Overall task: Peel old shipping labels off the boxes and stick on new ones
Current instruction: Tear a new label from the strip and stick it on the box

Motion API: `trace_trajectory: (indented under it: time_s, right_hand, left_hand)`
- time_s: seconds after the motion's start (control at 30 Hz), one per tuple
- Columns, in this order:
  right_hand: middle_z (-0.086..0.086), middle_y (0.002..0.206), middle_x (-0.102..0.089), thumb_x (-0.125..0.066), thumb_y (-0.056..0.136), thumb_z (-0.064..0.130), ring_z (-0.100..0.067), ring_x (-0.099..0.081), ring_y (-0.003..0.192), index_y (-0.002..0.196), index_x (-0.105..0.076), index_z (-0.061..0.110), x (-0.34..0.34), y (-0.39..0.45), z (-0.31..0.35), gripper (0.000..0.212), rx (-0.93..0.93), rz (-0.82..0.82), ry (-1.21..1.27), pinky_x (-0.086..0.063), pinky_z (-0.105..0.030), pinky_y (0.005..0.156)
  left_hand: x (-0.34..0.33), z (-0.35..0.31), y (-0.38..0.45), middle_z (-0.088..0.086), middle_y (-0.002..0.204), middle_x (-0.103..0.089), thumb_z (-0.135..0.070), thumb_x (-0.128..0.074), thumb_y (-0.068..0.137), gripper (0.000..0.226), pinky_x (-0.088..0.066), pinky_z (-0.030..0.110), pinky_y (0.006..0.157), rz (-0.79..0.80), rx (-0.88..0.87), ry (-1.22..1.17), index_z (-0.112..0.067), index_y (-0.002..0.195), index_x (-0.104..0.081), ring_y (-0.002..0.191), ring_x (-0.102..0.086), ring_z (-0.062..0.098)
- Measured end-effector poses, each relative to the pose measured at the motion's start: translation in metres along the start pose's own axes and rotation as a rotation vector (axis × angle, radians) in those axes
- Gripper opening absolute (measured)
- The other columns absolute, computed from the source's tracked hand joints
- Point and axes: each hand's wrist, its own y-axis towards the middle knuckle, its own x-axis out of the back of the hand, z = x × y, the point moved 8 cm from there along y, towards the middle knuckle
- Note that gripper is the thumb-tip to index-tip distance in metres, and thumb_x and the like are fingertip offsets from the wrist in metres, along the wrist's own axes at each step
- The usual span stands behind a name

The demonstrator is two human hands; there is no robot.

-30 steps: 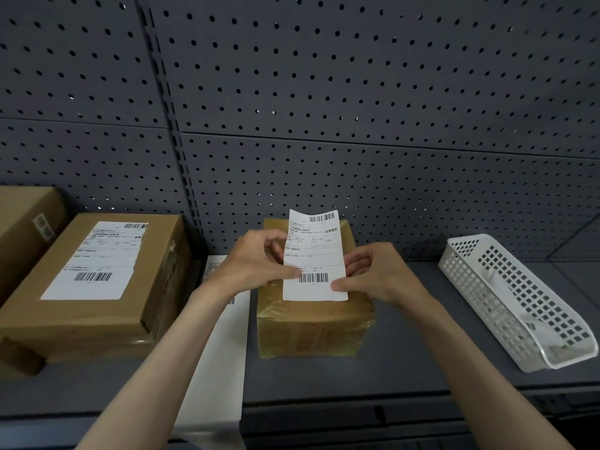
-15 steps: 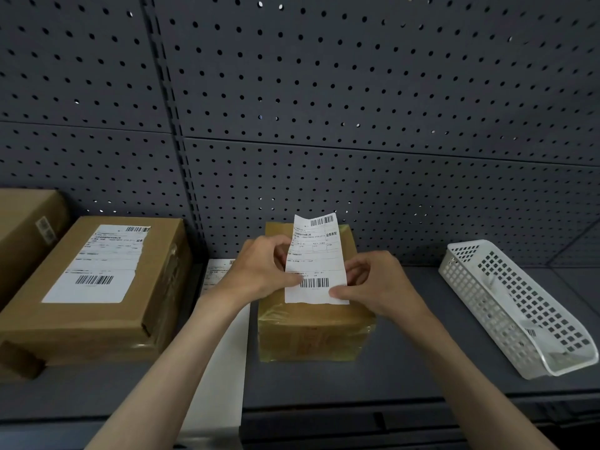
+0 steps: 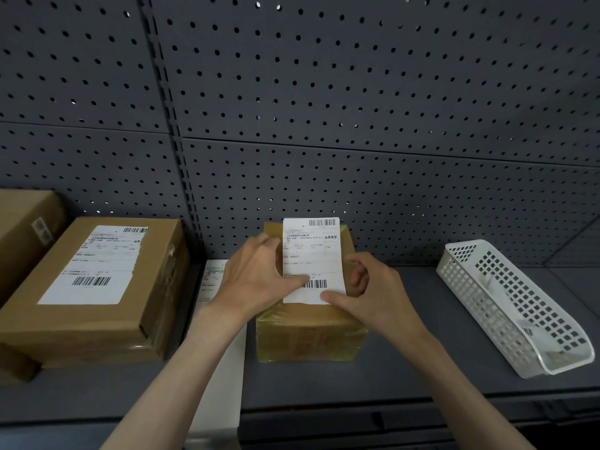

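Two bare forearms enter from the lower edge, one from 7 o'clock and one from 5 o'clock, with no sleeves showing on either as far as the frame reaches. The left hand (image 3: 256,280) and the right hand (image 3: 373,293) wear no gloves, rings, watches or bands. The fingers (image 3: 331,296) have short, unpainted nails.

White basket (image 3: 506,306), seemingly holding paper scraps

Single head-worn view, forward and slightly down, close over the shelf (image 3: 422,368), facing the pegboard wall (image 3: 324,92).
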Motion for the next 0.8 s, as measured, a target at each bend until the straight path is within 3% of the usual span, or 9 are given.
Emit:
trace_trajectory:
  time_s: [0.17, 0.33, 0.5, 0.7, 0.8]
  right_hand:
    - [0.01, 0.083, -0.057, -0.093, 0.064, 0.045, -0.006, -0.051, 0.072, 0.106, -0.058, 0.039, -0.001, -0.001, 0.0, 0.055, 0.009, -0.012, 0.046, -0.046, -0.022, 0.064]
    - [0.008, 0.085, -0.057, -0.093, 0.067, 0.036, -0.006, -0.049, 0.073, 0.108, -0.063, 0.03, -0.002, -0.004, -0.004, 0.05, 0.016, -0.012, 0.109, -0.045, -0.017, 0.066]
    - [0.006, 0.088, -0.06, -0.091, 0.073, 0.023, -0.004, -0.051, 0.076, 0.108, -0.065, 0.032, 0.001, -0.006, -0.01, 0.045, 0.026, 0.001, 0.213, -0.045, -0.016, 0.069]
    - [0.011, 0.1, -0.059, -0.084, 0.081, 0.011, -0.002, -0.059, 0.089, 0.108, -0.07, 0.024, 0.006, -0.003, -0.007, 0.032, 0.14, 0.016, 0.116, -0.047, -0.014, 0.073]
    - [0.015, 0.131, -0.055, -0.069, 0.095, 0.026, 0.001, -0.05, 0.12, 0.13, -0.066, 0.02, -0.002, -0.004, 0.008, 0.036, 0.285, 0.079, -0.109, -0.042, -0.02, 0.101]
  left_hand:
    - [0.002, 0.0, -0.013, -0.014, 0.096, -0.042, -0.083, -0.07, 0.058, 0.088, -0.032, 0.027, 0.071, -0.041, -0.034, 0.045, -0.028, 0.124, -0.053, 0.092, -0.041, 0.009]
    - [0.002, 0.011, -0.018, -0.015, 0.101, -0.038, -0.09, -0.063, 0.056, 0.102, -0.031, 0.027, 0.078, -0.011, -0.038, 0.074, -0.032, 0.139, -0.046, 0.095, -0.036, 0.008]
    - [0.004, 0.02, -0.021, -0.015, 0.102, -0.039, -0.08, -0.07, 0.063, 0.099, -0.031, 0.026, 0.082, 0.008, -0.014, 0.014, -0.032, 0.145, -0.045, 0.1, -0.037, 0.007]
    - [-0.002, 0.016, -0.026, -0.017, 0.117, -0.044, -0.057, -0.066, 0.086, 0.067, -0.029, 0.025, 0.089, 0.045, -0.068, -0.062, -0.033, 0.145, -0.045, 0.11, -0.035, 0.004]
    - [-0.001, -0.002, -0.029, -0.017, 0.133, -0.045, -0.05, -0.053, 0.096, 0.051, -0.033, 0.028, 0.097, 0.005, -0.205, 0.018, -0.029, 0.143, -0.048, 0.125, -0.036, 0.006]
